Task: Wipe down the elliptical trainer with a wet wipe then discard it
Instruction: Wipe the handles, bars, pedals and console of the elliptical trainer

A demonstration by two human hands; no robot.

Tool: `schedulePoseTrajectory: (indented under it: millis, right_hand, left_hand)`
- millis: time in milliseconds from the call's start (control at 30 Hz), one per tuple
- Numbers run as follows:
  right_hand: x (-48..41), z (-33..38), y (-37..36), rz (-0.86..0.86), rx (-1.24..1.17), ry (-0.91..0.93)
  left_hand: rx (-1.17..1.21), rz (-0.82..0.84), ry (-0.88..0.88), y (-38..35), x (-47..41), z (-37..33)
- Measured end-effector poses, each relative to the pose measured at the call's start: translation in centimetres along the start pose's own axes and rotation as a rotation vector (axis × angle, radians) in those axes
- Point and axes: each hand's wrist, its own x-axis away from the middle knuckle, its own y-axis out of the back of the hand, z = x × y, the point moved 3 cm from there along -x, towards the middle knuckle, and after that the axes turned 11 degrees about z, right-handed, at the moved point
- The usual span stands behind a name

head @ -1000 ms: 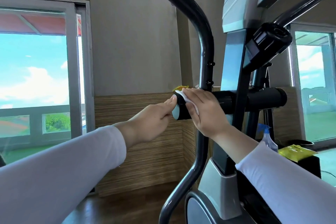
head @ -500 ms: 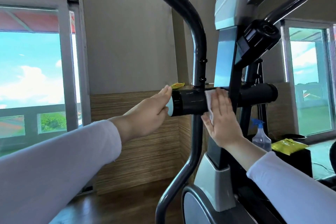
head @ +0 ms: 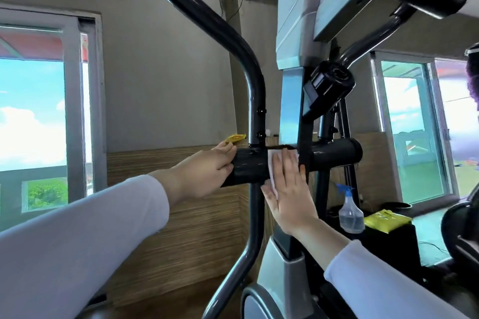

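Wipe [head: 271, 163] pressed on crossbar [head: 250, 167] by flat right hand [head: 287, 186]; end gripped by left hand [head: 207, 171]; wraparound strokes advised.

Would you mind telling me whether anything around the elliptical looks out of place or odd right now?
Only one thing: a small yellow wrapper lies loose on the wood-panel ledge behind the left hand. Nothing looks spilled or damaged; the wipe sits flat on the crossbar under the right hand.

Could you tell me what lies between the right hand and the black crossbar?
The white wet wipe, pressed flat under the right hand against the crossbar; the head view shows it.
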Motion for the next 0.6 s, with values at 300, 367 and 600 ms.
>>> schedulePoseTrajectory:
  millis: [300,367,600]
  right_hand:
    - [0.7,0.3,9.0,-0.111,-0.753,-0.109]
    - [0.3,0.0,10.3,-0.043,-0.834,-0.348]
    - [-1.5,2.4,11.2,0.11,-0.844,-0.383]
  left_hand:
    - [0.067,-0.074,0.006,3.0,1.2,-0.9]
    - [0.062,-0.095,0.001,4.0,1.5,-0.9]
    - [0.065,-0.111,0.002,4.5,2.8,1.2]
